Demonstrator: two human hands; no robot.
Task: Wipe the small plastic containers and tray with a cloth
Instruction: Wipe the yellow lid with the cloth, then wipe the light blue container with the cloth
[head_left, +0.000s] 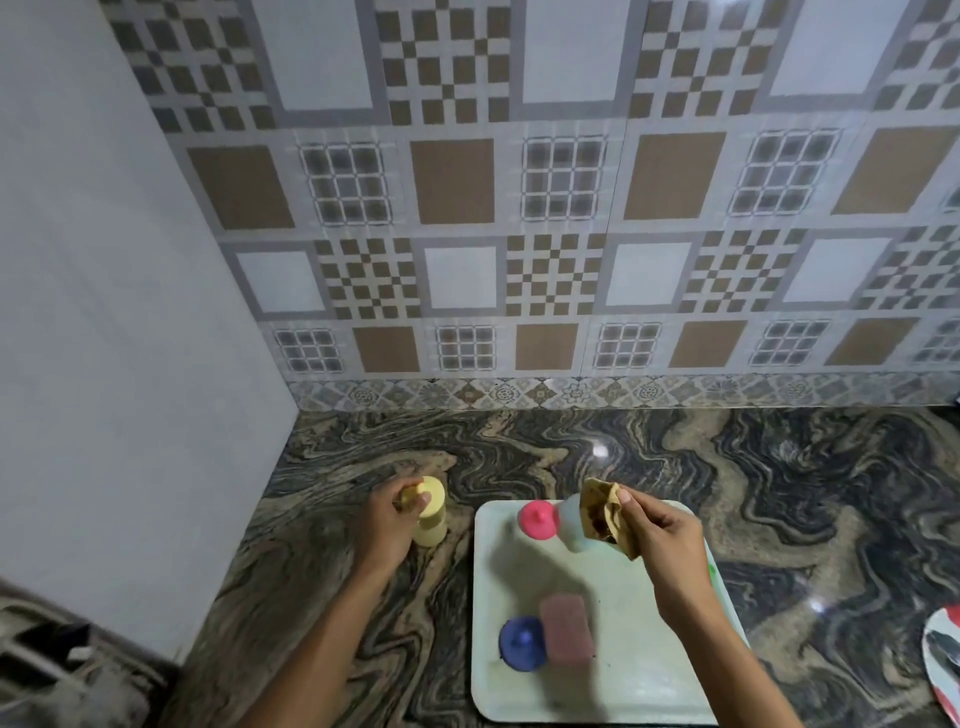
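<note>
Crumpled cloth; smooth rectangular tray

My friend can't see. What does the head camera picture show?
A person's left hand grips a yellow container on the stone counter, while the right hand pinches a brown cloth above a pale tray. The tray holds a pink-lidded container, a blue-lidded container and a pinkish block.

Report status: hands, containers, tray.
Left hand grips yellow container on counter, beside tray. Right hand pinches cloth above tray. Pink-lidded container, blue-lidded container on tray; nothing blocking.
</note>
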